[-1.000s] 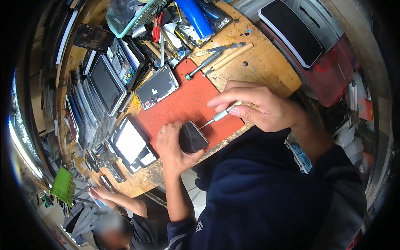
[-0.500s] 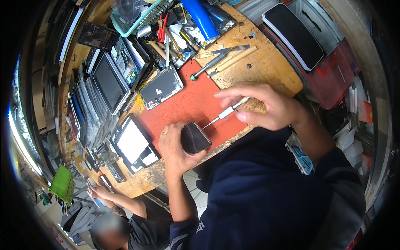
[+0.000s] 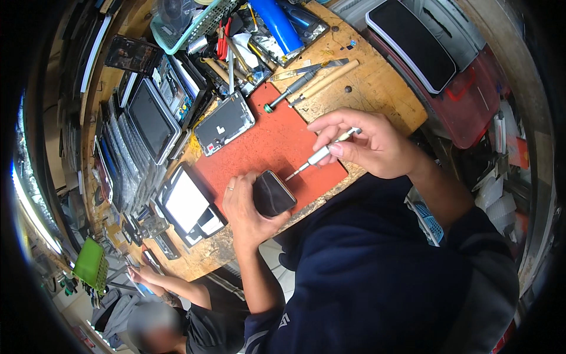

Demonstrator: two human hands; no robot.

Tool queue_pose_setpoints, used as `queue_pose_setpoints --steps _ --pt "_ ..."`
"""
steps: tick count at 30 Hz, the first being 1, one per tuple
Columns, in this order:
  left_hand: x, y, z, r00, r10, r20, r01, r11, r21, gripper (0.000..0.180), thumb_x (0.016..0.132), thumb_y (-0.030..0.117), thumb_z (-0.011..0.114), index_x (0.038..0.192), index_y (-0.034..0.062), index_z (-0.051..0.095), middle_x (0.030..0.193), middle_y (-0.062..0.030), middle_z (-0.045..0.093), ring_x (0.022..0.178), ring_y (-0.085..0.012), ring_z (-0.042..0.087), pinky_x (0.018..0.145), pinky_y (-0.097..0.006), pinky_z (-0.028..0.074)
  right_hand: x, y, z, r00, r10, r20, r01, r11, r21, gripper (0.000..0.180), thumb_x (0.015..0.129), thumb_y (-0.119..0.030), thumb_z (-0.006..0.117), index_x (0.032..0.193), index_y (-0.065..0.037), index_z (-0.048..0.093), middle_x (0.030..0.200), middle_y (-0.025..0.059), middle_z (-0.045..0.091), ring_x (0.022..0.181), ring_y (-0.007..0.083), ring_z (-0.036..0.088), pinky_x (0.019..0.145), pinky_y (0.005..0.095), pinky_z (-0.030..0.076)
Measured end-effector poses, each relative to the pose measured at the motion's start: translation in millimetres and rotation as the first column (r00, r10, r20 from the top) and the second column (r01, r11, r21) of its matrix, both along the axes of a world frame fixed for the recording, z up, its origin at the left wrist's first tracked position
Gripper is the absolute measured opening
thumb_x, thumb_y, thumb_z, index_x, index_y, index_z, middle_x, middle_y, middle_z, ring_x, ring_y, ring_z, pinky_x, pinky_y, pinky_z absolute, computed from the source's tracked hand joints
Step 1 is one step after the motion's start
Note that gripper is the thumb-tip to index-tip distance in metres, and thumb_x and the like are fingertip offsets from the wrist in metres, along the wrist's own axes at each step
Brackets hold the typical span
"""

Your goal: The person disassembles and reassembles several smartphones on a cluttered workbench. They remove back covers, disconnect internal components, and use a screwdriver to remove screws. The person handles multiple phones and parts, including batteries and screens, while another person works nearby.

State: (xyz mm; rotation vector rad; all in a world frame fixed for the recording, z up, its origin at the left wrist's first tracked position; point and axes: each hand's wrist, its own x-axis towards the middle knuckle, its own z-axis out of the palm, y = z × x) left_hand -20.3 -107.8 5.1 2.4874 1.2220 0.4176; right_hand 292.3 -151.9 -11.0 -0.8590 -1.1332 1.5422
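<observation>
Between the fingers and thumb of the left hand (image 3: 242, 209), note a phone (image 3: 275, 196), gripped by its edges over the red mat (image 3: 298, 135); cannot tell whether resting on it. Seems to run lengthwise from beside the left fingertips toward the thumb tip, with one long edge facing the right fingers. From those fingers of the right hand (image 3: 376, 148), closed around a slim silver screwdriver (image 3: 319, 157), lies leftward and lower in view, just off the driver's tip. Sits nearest the left hand, within its grasp. Cannot tell contact from a slight gap between tip and rim. Shows a dark, glossy face crossed by a pale streak, rounded corners and a lighter, tan-tinted rim.
</observation>
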Motion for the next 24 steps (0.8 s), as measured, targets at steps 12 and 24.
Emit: queue_pose_setpoints --steps 12,24 --pt "0.0 -0.4 0.9 1.000 0.004 -0.013 -0.004 1.000 -0.005 0.073 0.053 0.030 0.087 0.116 0.0013 0.063 0.097 -0.0162 0.060 0.089 -0.0384 0.064 0.082 -0.047 0.052 -3.9 -3.9 -7.2 1.000 0.000 0.021 -0.002 0.997 0.073 0.045 0.108 0.000 0.058 0.152 0.006 0.052 0.117 0.0138 0.074 0.107 0.0185 0.075 0.096 0.0328 0.061" --pt "0.2 -0.5 -0.3 1.000 0.009 0.007 -0.009 1.000 -0.006 0.075 0.054 0.037 0.091 0.115 0.0020 0.065 0.096 -0.0158 0.061 0.089 -0.0383 0.063 0.081 -0.048 0.051 -4.3 -4.0 -7.3 1.000 -0.005 0.019 0.004 0.998 0.069 0.048 0.106 0.003 0.058 0.154 0.005 0.051 0.117 0.0132 0.074 0.108 0.0181 0.074 0.096 0.0329 0.060"
